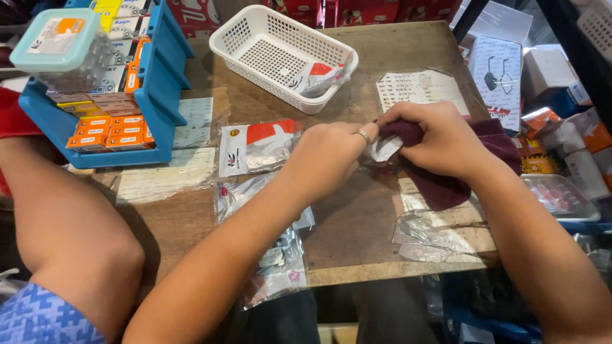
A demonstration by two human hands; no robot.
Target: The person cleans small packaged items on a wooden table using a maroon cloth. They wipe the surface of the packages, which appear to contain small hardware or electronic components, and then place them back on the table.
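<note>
1. A small, shiny, silvery part (384, 148) is pinched in the fingers of the left hand (331, 155), which is closed on it; a ring is worn on one finger.
2. A dark maroon cloth (446, 185) is gripped by the right hand (440, 137), and a fold of it is pressed against the silvery part, so that the two hands meet just above the brown wooden surface (357, 223).
3. For a clean wipe, the part is best kept firmly pinched while the cloth is drawn over it in short strokes, and an unsoiled fold is better turned to the front.
4. Care is called for so that the part is not let slip from the fingers.
5. Clear plastic packets with red-and-white labels (256, 148) lie near the left forearm, and an empty crumpled clear bag (427, 237) lies under the right wrist.
6. Farther off stand a white perforated plastic basket (255, 38) and a blue plastic tray of small orange boxes (162, 95).
</note>
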